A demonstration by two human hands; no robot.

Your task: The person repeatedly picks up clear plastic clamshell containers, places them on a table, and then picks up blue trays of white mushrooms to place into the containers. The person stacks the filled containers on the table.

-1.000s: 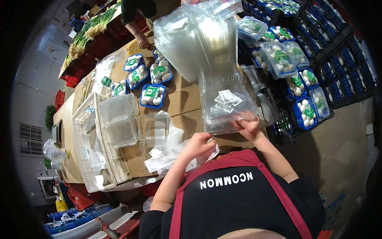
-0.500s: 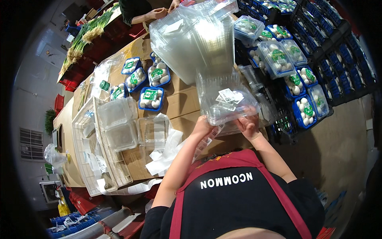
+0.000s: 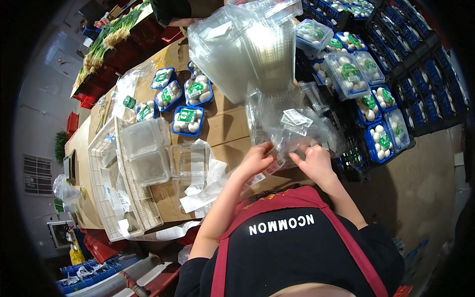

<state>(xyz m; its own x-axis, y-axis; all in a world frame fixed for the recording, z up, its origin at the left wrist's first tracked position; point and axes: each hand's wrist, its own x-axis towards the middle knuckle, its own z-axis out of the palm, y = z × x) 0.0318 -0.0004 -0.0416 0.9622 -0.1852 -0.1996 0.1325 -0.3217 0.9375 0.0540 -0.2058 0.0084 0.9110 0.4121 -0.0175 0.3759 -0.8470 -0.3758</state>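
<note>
Containers of clear plastic (image 3: pixel 269 111) are located on the desk (image 3: pixel 230 123) at twelve o'clock from the left hand (image 3: pixel 256 159) and the right hand (image 3: pixel 317 161). Both are held with fingers bent at the containers' near edge, beside a label strip (image 3: pixel 269 171); what is grasped cannot be told. Mushroom trays (image 3: pixel 188 121) are placed at ten o'clock.

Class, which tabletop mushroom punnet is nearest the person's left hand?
The group's lowest blue punnet in the picture; others sit farther from the left hand.
</note>
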